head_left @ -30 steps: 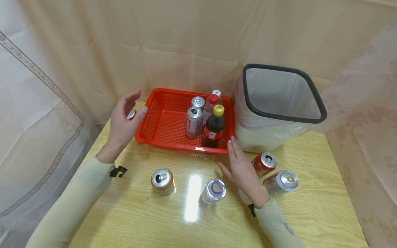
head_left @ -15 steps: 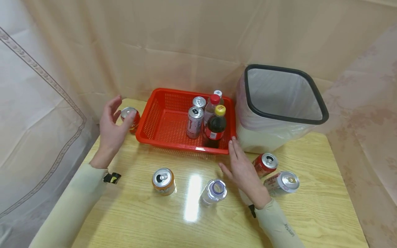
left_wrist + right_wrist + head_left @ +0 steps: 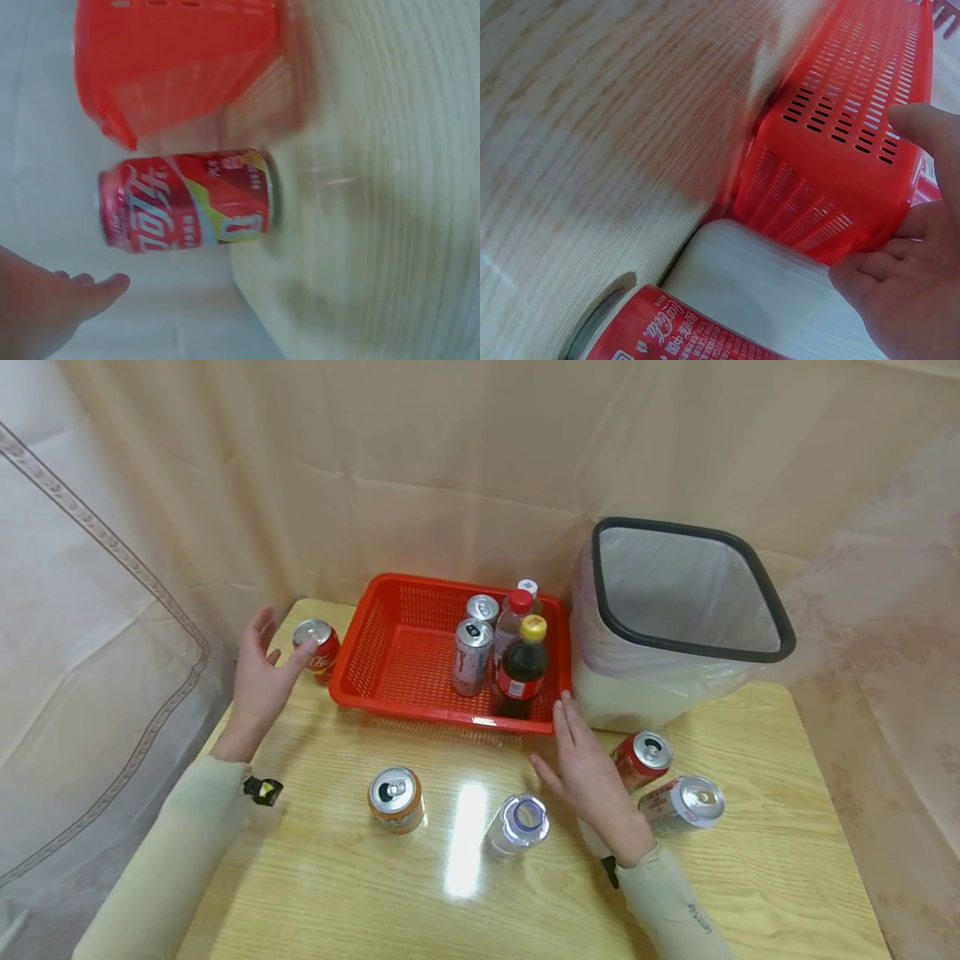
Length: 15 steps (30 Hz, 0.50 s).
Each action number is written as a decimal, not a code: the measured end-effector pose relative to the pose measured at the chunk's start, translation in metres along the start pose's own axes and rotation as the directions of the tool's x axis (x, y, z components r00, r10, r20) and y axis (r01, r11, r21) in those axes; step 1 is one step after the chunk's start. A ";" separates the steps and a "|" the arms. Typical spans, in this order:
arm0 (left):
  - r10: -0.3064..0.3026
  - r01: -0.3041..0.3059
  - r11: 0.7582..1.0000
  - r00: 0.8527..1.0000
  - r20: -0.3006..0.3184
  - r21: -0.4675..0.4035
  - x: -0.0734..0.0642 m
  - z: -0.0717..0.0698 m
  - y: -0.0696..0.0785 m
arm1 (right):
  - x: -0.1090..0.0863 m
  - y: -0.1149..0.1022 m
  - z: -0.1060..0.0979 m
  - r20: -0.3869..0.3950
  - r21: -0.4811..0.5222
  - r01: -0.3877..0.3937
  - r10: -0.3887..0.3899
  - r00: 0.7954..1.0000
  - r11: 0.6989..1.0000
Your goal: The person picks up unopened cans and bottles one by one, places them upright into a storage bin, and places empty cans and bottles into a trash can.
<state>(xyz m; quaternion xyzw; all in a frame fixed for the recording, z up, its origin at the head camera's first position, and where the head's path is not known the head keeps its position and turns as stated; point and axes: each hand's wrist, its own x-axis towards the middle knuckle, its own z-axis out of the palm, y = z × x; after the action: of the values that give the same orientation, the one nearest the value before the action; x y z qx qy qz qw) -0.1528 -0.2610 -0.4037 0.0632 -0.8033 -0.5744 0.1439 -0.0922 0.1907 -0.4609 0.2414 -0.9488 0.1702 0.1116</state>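
Observation:
A red cola can stands upright left of the red plastic basket. My left hand is beside it with spread fingers and holds nothing; the thumb tip overlaps the can in the head view. In the left wrist view a gap shows between the fingertips and the cola can. My right hand rests its straight fingers on the basket's near right corner, the thumb held apart. Inside the basket, on its right side, stand a pink-and-silver can, a second can, a yellow-capped cola bottle and a red-capped bottle.
A lined trash bin stands right of the basket. Near my right hand are another red cola can and a white can. An orange can and a clear uncapped bottle stand at the front of the wooden table.
My left hand has moved left and down from above the basket's left side, so the cola can now shows beyond it. The right hand stays at the basket's corner.

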 end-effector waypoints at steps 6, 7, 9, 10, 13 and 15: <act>-0.077 0.080 0.996 0.994 0.075 -0.036 0.011 -0.003 -0.014 | 0.000 -0.001 0.001 0.015 0.000 -0.008 0.008 1.000 1.000; -0.090 0.093 0.995 0.992 0.090 -0.032 0.013 -0.003 -0.015 | 0.000 -0.001 0.000 0.017 0.000 -0.011 0.011 1.000 1.000; -0.110 0.114 0.993 0.987 0.120 -0.024 0.017 -0.002 -0.018 | 0.000 -0.001 0.001 0.022 0.000 -0.016 0.016 1.000 1.000; -0.122 0.125 0.992 0.983 0.134 -0.017 0.019 -0.001 -0.020 | 0.000 -0.001 0.000 0.024 -0.001 -0.018 0.018 1.000 1.000; -0.151 0.149 0.989 0.975 0.161 0.024 0.025 0.002 -0.021 | 0.001 -0.001 0.000 0.024 -0.004 -0.018 0.018 1.000 1.000; -0.164 0.158 0.986 0.971 0.173 0.049 0.028 0.005 -0.022 | 0.001 0.000 0.000 0.021 -0.007 -0.016 0.016 1.000 1.000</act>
<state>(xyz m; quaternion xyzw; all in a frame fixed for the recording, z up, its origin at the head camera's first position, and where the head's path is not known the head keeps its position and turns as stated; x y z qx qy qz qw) -0.1819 -0.2712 -0.4211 0.0793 -0.8150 -0.5735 0.0240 -0.0924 0.1899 -0.4608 0.2352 -0.9525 0.1653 0.1008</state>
